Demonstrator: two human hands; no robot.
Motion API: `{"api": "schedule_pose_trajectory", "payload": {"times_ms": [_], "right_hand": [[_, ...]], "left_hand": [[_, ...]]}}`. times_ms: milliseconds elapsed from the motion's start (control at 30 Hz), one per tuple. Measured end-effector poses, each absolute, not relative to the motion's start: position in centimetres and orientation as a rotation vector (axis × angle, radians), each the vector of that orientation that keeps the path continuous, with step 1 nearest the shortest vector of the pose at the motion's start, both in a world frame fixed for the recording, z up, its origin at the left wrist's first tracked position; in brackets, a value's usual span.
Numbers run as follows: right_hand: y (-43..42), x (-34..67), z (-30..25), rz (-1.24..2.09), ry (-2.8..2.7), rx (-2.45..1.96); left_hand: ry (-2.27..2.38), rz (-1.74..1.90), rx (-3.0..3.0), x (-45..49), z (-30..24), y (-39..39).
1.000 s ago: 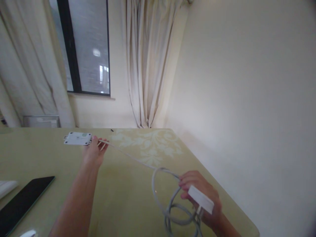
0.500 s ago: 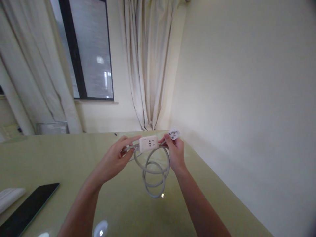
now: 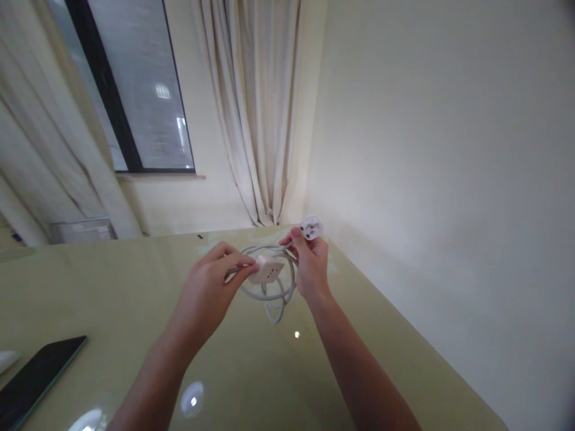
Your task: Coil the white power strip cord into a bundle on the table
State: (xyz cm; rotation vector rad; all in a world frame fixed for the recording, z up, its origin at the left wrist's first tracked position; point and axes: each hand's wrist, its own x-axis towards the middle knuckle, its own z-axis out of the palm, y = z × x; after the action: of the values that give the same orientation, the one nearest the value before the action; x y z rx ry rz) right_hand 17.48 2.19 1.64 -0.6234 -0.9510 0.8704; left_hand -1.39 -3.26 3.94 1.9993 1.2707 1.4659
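Note:
My left hand (image 3: 215, 281) pinches an extension cord where the cable meets its white socket block (image 3: 271, 270). The block hangs tilted between my hands, its outlet slots turned toward the right. My right hand (image 3: 312, 269) grips the other end of the cord, just below the white plug (image 3: 311, 227), which sticks up past the thumb. Grey-white cable (image 3: 277, 317) hangs in several loose loops between both hands, around the block and below it. The cable inside my right fingers is partly hidden.
A glossy green table (image 3: 251, 371) lies below, meeting the wall (image 3: 426, 179) on the right. A dark flat tablet-like slab (image 3: 42, 374) rests at the left, beside a white object (image 3: 6, 360). A tiny dark piece (image 3: 200, 236) lies near the far edge. Curtains (image 3: 265, 120) hang behind.
The socket block has tilted and dropped a little, and the cable loops have come up around it, hanging shorter. Both hands keep hold of the cord. My view has turned slightly.

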Motion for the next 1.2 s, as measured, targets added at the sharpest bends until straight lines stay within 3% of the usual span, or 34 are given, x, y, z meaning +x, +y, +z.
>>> {"api": "schedule_pose_trajectory", "payload": {"times_ms": [267,500,1000,1200], "right_hand": [[0.5,16.2,2.4,0.945,-0.946,-0.494],[-0.3,15.7,3.1,1.018,-0.856,-0.414],[-3.4,15.9,4.7,1.127,-1.204,-0.314],[-4.9,15.8,4.7,1.206,-1.287,-0.257]], "left_hand": [[1.257,1.321,2.018,2.7,0.8,-2.7],[1.271,1.407,2.024,5.0,-0.8,-3.0],[1.799,1.458,2.406,2.8,-0.5,-2.7],[1.754,0.866,2.389,1.5,0.2,-2.3]]}}
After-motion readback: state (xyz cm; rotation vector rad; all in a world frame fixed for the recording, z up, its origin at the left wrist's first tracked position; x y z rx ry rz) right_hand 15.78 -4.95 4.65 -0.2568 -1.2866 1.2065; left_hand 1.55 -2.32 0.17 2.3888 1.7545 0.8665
